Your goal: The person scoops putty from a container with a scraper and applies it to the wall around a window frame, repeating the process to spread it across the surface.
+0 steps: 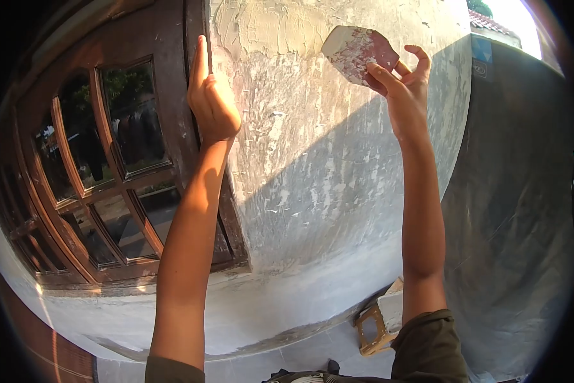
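Observation:
My left hand (214, 105) rests at the edge of the brown window frame (194, 83), with one finger stretched upward along it and nothing visible in its grasp. My right hand (409, 92) grips a flat, angular maroon plate (379, 51) smeared with pale filler, held between thumb and fingers in front of the wall. Behind both hands stands the rough plastered wall (319, 159). A band of fresher cream plaster (261, 29) runs along its top, left of the plate.
Glass panes (134, 115) fill the window at left. Dark sheeting (517, 191) hangs at right. A small yellowish stool (373, 332) with a pale object (392, 306) on it stands on the tiled floor (312, 351) by the wall's base.

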The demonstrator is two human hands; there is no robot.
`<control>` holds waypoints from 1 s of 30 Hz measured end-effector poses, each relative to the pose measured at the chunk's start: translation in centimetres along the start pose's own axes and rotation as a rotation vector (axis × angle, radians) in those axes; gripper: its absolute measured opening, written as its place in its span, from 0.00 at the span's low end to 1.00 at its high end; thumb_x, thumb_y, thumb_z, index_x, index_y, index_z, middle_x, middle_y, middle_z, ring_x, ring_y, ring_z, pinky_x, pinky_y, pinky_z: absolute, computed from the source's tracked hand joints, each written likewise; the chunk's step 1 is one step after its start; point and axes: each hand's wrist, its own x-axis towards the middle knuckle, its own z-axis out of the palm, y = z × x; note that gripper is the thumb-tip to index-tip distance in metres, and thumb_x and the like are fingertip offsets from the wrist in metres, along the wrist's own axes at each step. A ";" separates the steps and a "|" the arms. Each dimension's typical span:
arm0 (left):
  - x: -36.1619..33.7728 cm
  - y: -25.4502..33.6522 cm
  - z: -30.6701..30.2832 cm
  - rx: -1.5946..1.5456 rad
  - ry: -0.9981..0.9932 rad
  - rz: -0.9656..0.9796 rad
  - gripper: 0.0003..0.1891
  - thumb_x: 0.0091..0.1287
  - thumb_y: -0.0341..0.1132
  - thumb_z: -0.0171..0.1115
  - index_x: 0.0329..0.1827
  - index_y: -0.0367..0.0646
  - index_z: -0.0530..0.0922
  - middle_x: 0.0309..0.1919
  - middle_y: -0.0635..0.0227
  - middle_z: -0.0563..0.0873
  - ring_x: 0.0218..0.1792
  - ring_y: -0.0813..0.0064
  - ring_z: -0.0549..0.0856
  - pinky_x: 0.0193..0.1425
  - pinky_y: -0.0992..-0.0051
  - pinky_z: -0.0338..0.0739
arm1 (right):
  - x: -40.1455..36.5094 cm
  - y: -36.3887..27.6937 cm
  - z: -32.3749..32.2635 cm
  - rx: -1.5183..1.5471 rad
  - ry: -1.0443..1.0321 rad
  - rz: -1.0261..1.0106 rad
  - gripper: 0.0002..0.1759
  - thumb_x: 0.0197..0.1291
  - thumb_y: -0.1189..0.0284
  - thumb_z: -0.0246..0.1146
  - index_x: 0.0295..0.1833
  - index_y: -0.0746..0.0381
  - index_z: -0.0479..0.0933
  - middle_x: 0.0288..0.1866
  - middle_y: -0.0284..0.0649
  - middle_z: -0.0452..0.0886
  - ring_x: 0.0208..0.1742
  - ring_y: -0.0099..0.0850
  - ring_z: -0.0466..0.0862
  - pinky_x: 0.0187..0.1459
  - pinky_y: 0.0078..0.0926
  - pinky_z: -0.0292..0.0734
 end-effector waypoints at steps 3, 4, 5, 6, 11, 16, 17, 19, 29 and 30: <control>0.0 -1.5 0.4 0.001 0.036 0.038 0.31 0.72 0.35 0.33 0.71 0.22 0.70 0.72 0.44 0.75 0.74 0.57 0.73 0.80 0.66 0.63 | 1.2 -0.7 -2.4 0.061 -0.116 0.115 0.17 0.66 0.82 0.63 0.60 0.70 0.78 0.57 0.48 0.83 0.48 0.31 0.88 0.54 0.29 0.89; 0.1 -1.3 0.3 -0.001 0.037 0.039 0.31 0.72 0.35 0.33 0.71 0.22 0.70 0.72 0.44 0.75 0.74 0.57 0.73 0.80 0.66 0.63 | 1.3 -1.1 -2.5 0.126 -0.131 0.203 0.18 0.68 0.82 0.60 0.62 0.70 0.78 0.58 0.48 0.82 0.47 0.31 0.89 0.55 0.29 0.88; 0.1 -1.1 0.1 0.029 0.020 0.076 0.30 0.71 0.32 0.34 0.71 0.21 0.69 0.73 0.40 0.73 0.74 0.51 0.73 0.78 0.65 0.66 | 1.3 -1.8 -2.7 0.213 -0.172 0.223 0.19 0.70 0.82 0.54 0.64 0.72 0.77 0.59 0.50 0.82 0.49 0.33 0.88 0.59 0.31 0.87; 0.1 -1.0 0.0 0.060 0.004 0.113 0.30 0.70 0.29 0.35 0.71 0.19 0.69 0.74 0.36 0.71 0.73 0.46 0.74 0.75 0.63 0.68 | 1.2 -2.3 -3.0 0.213 -0.174 0.221 0.19 0.70 0.82 0.54 0.64 0.72 0.77 0.59 0.50 0.82 0.49 0.33 0.88 0.59 0.31 0.87; 0.1 -0.3 0.1 0.040 0.006 0.018 0.30 0.69 0.30 0.34 0.70 0.21 0.70 0.73 0.40 0.73 0.74 0.51 0.73 0.78 0.64 0.66 | 0.1 -2.9 -3.4 0.395 -0.242 0.200 0.18 0.70 0.81 0.54 0.62 0.72 0.80 0.58 0.52 0.83 0.57 0.36 0.86 0.64 0.35 0.86; 0.2 -0.5 0.1 0.073 0.017 0.075 0.30 0.68 0.27 0.36 0.69 0.19 0.70 0.73 0.37 0.72 0.73 0.45 0.74 0.74 0.64 0.70 | -0.1 -1.6 -3.8 0.089 -0.149 0.104 0.16 0.73 0.72 0.63 0.60 0.69 0.82 0.47 0.45 0.85 0.48 0.30 0.86 0.56 0.30 0.87; 0.1 -0.5 0.2 0.073 0.024 0.053 0.30 0.70 0.30 0.34 0.70 0.21 0.71 0.72 0.40 0.74 0.73 0.51 0.74 0.77 0.65 0.67 | -0.2 -1.5 -3.8 -0.019 -0.116 0.112 0.15 0.73 0.69 0.65 0.56 0.68 0.84 0.39 0.40 0.85 0.41 0.26 0.86 0.50 0.26 0.87; 0.1 -0.6 0.3 0.074 0.030 0.030 0.31 0.72 0.33 0.32 0.70 0.22 0.72 0.70 0.44 0.77 0.74 0.56 0.75 0.79 0.66 0.65 | 0.3 -1.6 -4.1 -0.191 -0.134 0.125 0.12 0.72 0.67 0.66 0.49 0.67 0.85 0.30 0.35 0.80 0.33 0.21 0.80 0.40 0.23 0.81; 0.1 -0.3 0.1 0.044 0.009 0.034 0.30 0.68 0.28 0.35 0.71 0.22 0.70 0.72 0.39 0.74 0.74 0.49 0.73 0.78 0.63 0.66 | 1.8 1.3 -2.8 -0.398 -0.015 -0.324 0.14 0.71 0.68 0.66 0.39 0.70 0.84 0.27 0.32 0.76 0.28 0.18 0.75 0.31 0.20 0.74; 0.1 -0.3 0.1 0.022 0.016 0.014 0.30 0.68 0.28 0.35 0.71 0.22 0.70 0.72 0.39 0.74 0.74 0.49 0.74 0.78 0.63 0.66 | 1.9 1.3 -2.4 -0.265 -0.011 -0.273 0.12 0.71 0.69 0.66 0.43 0.70 0.84 0.30 0.33 0.77 0.31 0.19 0.78 0.34 0.21 0.78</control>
